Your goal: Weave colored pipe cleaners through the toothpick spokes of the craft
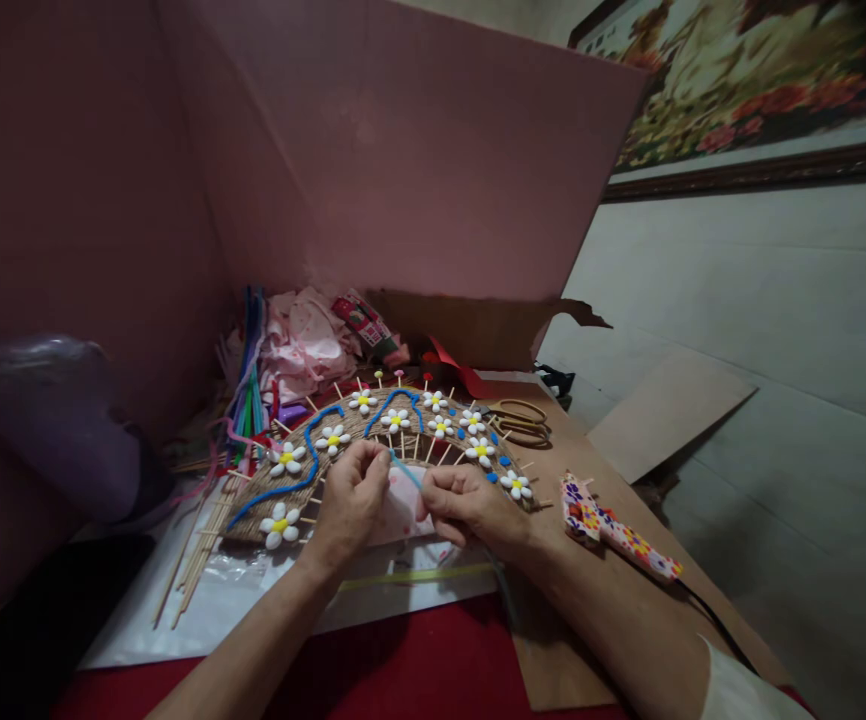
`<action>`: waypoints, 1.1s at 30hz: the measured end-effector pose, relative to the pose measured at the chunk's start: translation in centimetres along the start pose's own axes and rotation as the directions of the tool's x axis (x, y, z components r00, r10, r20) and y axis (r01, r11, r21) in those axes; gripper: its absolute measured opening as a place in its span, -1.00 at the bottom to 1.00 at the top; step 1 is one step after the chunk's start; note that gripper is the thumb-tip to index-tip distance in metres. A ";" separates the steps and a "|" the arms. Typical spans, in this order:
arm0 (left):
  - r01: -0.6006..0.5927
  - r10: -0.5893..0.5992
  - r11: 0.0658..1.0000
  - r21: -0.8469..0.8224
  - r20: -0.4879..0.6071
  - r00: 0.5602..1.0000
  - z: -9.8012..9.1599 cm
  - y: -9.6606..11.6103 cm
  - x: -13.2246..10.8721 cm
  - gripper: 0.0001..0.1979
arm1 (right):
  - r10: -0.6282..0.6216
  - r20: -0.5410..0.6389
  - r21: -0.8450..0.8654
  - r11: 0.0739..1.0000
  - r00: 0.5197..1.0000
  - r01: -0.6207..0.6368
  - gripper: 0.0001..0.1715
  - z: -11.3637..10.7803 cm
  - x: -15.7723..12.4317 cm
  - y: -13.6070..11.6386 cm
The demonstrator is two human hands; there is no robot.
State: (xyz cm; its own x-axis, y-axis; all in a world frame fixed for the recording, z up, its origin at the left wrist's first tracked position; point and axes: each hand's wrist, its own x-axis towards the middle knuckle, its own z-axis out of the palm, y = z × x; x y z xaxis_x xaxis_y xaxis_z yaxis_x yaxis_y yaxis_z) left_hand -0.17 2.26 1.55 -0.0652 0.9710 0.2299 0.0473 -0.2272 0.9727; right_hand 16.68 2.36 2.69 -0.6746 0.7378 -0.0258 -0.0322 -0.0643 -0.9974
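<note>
Between my two hands stretches a light blue pipe cleaner (pixel 406 468), pinched at its end by my left hand (pixel 354 495) and farther along by my right hand (pixel 470 500). Its tail seems to hang below my right wrist. Just beyond my fingers lies a woven twine arch (pixel 302 440) with short sticks poking out along its edges. White flowers (pixel 332 438) with yellow centres, wavy blue strands (pixel 314 455) and small blue dots (pixel 504 461) decorate it. Pink-spotted white material (pixel 403 505) shows under my hands.
Scissors (pixel 519 420) rest on brown cardboard (pixel 560 610), with a flower-patterned glue gun (pixel 617 530) and its cord at right. Loose wooden sticks (pixel 197 560) lie at left on a plastic bag. Behind are bundled pipe cleaners (pixel 251 350), crumpled pink fabric (pixel 305 340) and a pink panel (pixel 403 160).
</note>
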 end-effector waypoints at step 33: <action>0.122 -0.102 0.989 -0.080 0.227 0.969 0.3 0.8 -0.5 -0.79 | -0.462 -0.315 -0.760 0.646 0.829 0.072 -0.82 1.0 -0.5 -0.8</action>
State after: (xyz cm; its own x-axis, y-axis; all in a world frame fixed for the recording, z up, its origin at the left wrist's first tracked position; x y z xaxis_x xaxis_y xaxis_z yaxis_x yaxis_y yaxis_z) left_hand 0.22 1.61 2.24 0.1586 0.9804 0.1169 -0.0409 -0.1118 0.9929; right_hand 16.29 1.32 3.57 -0.3122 0.8528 0.4187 0.4906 0.5221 -0.6976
